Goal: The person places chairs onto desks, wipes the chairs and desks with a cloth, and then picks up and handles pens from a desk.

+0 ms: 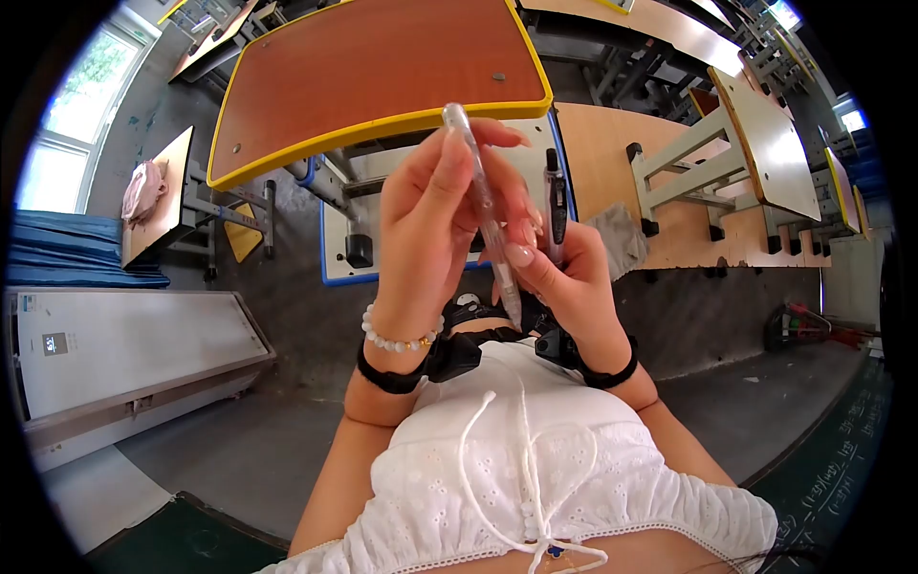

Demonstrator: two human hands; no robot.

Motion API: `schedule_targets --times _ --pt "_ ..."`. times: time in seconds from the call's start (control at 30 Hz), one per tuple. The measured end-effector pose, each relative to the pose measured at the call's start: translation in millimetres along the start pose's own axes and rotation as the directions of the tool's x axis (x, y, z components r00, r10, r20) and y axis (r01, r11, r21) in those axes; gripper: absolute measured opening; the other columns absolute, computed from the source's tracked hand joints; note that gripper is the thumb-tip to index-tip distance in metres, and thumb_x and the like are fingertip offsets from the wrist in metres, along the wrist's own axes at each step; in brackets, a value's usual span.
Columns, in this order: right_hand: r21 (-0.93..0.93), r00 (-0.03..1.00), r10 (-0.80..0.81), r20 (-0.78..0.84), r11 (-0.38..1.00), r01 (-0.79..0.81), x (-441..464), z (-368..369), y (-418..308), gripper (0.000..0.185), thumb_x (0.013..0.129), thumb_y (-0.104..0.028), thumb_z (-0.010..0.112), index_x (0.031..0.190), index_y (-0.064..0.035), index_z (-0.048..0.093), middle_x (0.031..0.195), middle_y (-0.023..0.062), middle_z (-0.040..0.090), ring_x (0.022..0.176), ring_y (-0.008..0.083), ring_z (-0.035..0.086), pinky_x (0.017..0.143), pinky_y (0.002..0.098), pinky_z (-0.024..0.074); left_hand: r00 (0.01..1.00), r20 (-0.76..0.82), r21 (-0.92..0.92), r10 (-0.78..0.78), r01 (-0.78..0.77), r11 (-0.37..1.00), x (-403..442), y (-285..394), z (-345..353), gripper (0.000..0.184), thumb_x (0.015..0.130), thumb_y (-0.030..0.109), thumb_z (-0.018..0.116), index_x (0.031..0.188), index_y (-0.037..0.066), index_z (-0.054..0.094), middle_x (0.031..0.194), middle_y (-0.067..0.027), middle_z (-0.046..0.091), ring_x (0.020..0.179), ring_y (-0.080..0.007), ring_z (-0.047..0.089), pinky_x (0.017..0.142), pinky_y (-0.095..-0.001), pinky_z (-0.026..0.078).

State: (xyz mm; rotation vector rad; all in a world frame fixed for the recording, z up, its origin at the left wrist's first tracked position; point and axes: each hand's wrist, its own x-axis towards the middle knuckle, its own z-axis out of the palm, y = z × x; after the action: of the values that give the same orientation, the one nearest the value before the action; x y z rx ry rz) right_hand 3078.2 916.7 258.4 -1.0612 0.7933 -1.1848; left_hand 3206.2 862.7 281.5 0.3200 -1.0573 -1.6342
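Note:
My left hand [430,196] is closed around a clear pen [490,225], its thumb pressed along the upper barrel. The pen slants down to the right, its tapered end toward my lap. My right hand [576,282] grips a dark pen [556,210] with a black clip, held nearly upright; its lower end is hidden by the fingers. The right thumb lies against the lower part of the clear pen. Whether the two pieces belong together, I cannot tell. A beaded bracelet [400,343] circles my left wrist, and black straps are on both wrists.
Beyond my hands stands a brown desk top [382,72] with a yellow edge. Wooden desks [612,143] extend to the right, with an upturned white-topped table [765,143] on them. A grey cloth [620,241] hangs there. At left are a white cabinet [143,344] and a pink bag [145,191].

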Motion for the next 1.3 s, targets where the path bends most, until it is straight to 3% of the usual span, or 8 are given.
schedule_targets --times 0.27,0.4,0.47,0.67,0.77,0.97,1.17,1.3 --pt "0.082 0.980 0.137 0.142 0.985 -0.150 -2 4 -6 0.025 0.087 -0.015 0.050 0.097 0.0074 0.057 0.071 0.0052 0.058 0.062 0.0106 0.056 0.056 0.0239 0.0462 0.999 -0.033 -0.133 -0.011 0.006 0.991 6 -5 -19 0.035 0.093 0.027 0.036 0.096 -0.005 0.049 0.068 -0.0128 0.058 0.053 -0.0146 0.055 0.052 -0.0231 0.047" --pt "0.102 0.962 0.210 0.176 0.968 -0.230 -1 4 -8 0.025 0.086 -0.016 0.052 0.096 0.0068 0.056 0.072 0.0049 0.058 0.062 0.0109 0.056 0.057 0.0237 0.0466 0.997 -0.072 -0.053 -0.003 -0.001 0.999 3 -2 -15 0.036 0.093 0.027 0.035 0.098 -0.006 0.048 0.066 -0.0117 0.056 0.051 -0.0142 0.053 0.051 -0.0231 0.046" --pt "0.132 0.968 0.189 0.163 0.969 -0.211 -2 5 -3 0.025 0.086 -0.017 0.053 0.094 0.0064 0.057 0.073 0.0047 0.058 0.062 0.0106 0.056 0.057 0.0232 0.0465 0.992 -0.125 0.036 0.003 0.002 0.999 2 0 -9 0.038 0.093 0.027 0.032 0.102 -0.007 0.045 0.064 -0.0097 0.052 0.048 -0.0133 0.049 0.049 -0.0232 0.046" --pt "0.049 0.981 0.126 0.145 0.990 -0.134 -3 4 2 0.023 0.082 -0.017 0.059 0.091 0.0043 0.056 0.076 0.0050 0.059 0.062 0.0097 0.057 0.058 0.0218 0.0455 1.000 -0.018 0.133 0.003 0.000 0.991 0 9 -5 0.053 0.092 0.033 0.028 0.116 -0.014 0.038 0.062 -0.0106 0.052 0.050 -0.0151 0.049 0.050 -0.0241 0.042" --pt "0.053 0.989 0.108 0.099 0.992 -0.113 -4 7 2 0.022 0.080 -0.016 0.061 0.089 0.0029 0.056 0.074 0.0039 0.058 0.062 0.0083 0.056 0.057 0.0205 0.0441 0.996 -0.005 0.131 0.090 -0.089 0.987 0 5 -5 0.058 0.092 0.036 0.026 0.119 -0.015 0.035 0.062 -0.0108 0.052 0.049 -0.0150 0.048 0.050 -0.0243 0.042" --pt "-0.021 0.998 0.062 0.026 0.998 -0.061 -5 5 13 0.019 0.077 -0.012 0.065 0.084 0.0000 0.053 0.068 -0.0012 0.055 0.057 0.0015 0.050 0.050 0.0153 0.0380 0.995 -0.060 0.208 0.075 -0.061 0.976 -4 9 -5 0.055 0.093 0.035 0.023 0.110 -0.014 0.042 0.056 -0.0092 0.050 0.047 -0.0142 0.048 0.049 -0.0244 0.042" --pt "-0.088 0.998 0.056 0.001 0.995 -0.055 -5 10 15 0.027 0.072 -0.013 0.070 0.086 -0.0017 0.050 0.065 -0.0034 0.051 0.053 -0.0009 0.044 0.045 0.0142 0.0332 0.996 0.046 -0.019 0.076 -0.075 0.997 -5 -5 -25 0.050 0.093 0.037 0.026 0.094 -0.007 0.049 0.059 -0.0101 0.053 0.046 -0.0153 0.052 0.048 -0.0251 0.046" --pt "-0.113 0.997 0.066 -0.046 0.991 -0.070 -5 12 15 0.029 0.071 -0.014 0.072 0.084 -0.0031 0.048 0.061 -0.0045 0.047 0.051 -0.0011 0.040 0.044 0.0141 0.0308 0.999 -0.020 0.078 0.036 -0.035 0.996 -5 -2 -20 0.046 0.093 0.035 0.026 0.092 -0.005 0.048 0.059 -0.0096 0.052 0.048 -0.0148 0.051 0.048 -0.0247 0.044"
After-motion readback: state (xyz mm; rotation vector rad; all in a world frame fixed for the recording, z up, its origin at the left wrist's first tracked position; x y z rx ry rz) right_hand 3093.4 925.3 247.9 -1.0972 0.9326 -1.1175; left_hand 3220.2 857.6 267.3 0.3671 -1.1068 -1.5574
